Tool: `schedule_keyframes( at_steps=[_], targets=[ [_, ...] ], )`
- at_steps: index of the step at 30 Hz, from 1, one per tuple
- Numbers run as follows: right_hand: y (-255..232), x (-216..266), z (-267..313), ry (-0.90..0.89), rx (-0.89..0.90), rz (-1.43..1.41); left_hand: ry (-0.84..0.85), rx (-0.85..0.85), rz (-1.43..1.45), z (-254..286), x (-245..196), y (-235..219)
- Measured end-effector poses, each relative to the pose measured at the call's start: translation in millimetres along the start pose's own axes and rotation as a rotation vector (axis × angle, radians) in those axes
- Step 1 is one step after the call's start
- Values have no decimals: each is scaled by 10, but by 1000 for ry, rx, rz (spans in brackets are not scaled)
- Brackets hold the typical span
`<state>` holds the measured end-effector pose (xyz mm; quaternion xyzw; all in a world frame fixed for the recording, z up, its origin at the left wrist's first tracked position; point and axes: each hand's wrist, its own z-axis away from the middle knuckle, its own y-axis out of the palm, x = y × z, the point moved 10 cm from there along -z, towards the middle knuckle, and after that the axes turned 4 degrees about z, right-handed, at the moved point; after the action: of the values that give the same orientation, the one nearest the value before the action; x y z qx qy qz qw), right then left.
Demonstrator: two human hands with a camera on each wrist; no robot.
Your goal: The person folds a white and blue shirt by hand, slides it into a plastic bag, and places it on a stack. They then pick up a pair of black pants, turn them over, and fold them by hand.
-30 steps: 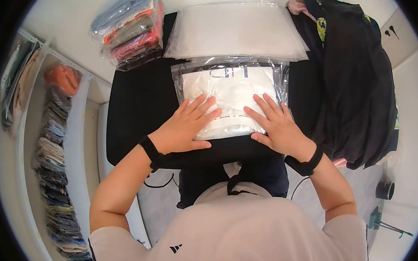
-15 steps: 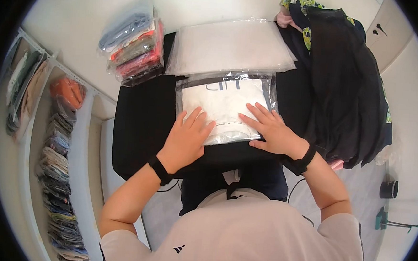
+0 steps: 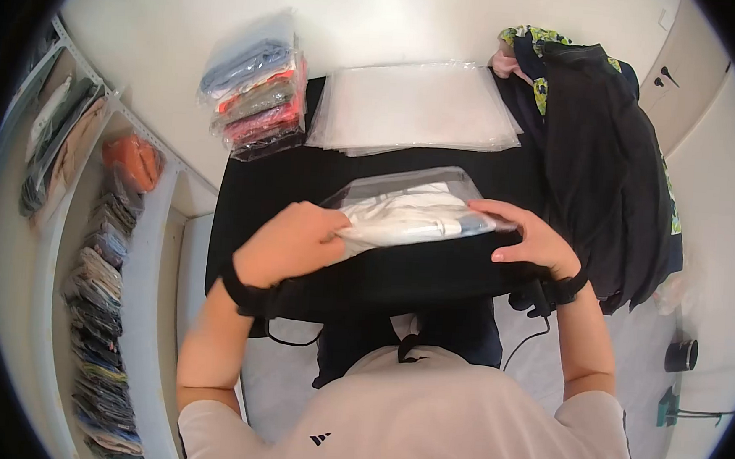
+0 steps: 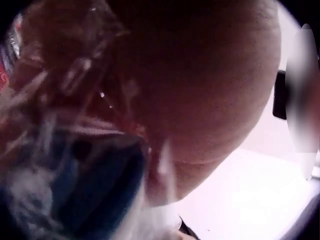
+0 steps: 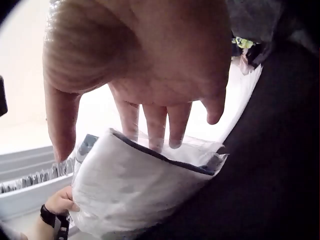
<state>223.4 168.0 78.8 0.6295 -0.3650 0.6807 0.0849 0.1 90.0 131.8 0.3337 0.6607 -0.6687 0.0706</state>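
Observation:
A folded white garment in a clear plastic bag point(image 3: 423, 216) is raised and bent above the black-covered table point(image 3: 398, 286) in the head view. At its left end, my left hand point(image 3: 291, 246) grips the plastic and cloth with curled fingers. My right hand point(image 3: 539, 240) is at the other end, its fingertips against the far side and its thumb standing apart. In the right wrist view, straight fingers point(image 5: 156, 122) reach behind the bagged garment point(image 5: 135, 185), which shows a dark edge. Close up in the left wrist view, clear plastic point(image 4: 75, 75) and blue material point(image 4: 100, 185) lie beside the palm.
Flat clear bags point(image 3: 417, 106) lie stacked at the table's back. Bagged folded clothes point(image 3: 262, 97) are piled at the back left, and dark garments point(image 3: 599, 159) drape over the right side. Shelves point(image 3: 154, 284) with packed clothes stand on the left.
Both hands lay flat on the bagged garment before. The left hand now grips its left end, the right has shifted to the right end, and the bag has come up off the table, bending.

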Motion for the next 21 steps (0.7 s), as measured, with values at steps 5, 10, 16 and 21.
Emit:
schedule_keyframes(
  at_steps=[5,10,16,21],
  targets=[
    [38,-173,-357,-18,-26,-11,-136,184,377,24,309,-144],
    [153,-205,-720,-120,-60,131,-280,39,518,111,572,-370],
    [114,-667,-822,106,-54,162,-150,-303,983,604,1098,-177],
    [131,-764,-848,51,-95,161,-325,-222,833,614,1395,360]
  ],
)
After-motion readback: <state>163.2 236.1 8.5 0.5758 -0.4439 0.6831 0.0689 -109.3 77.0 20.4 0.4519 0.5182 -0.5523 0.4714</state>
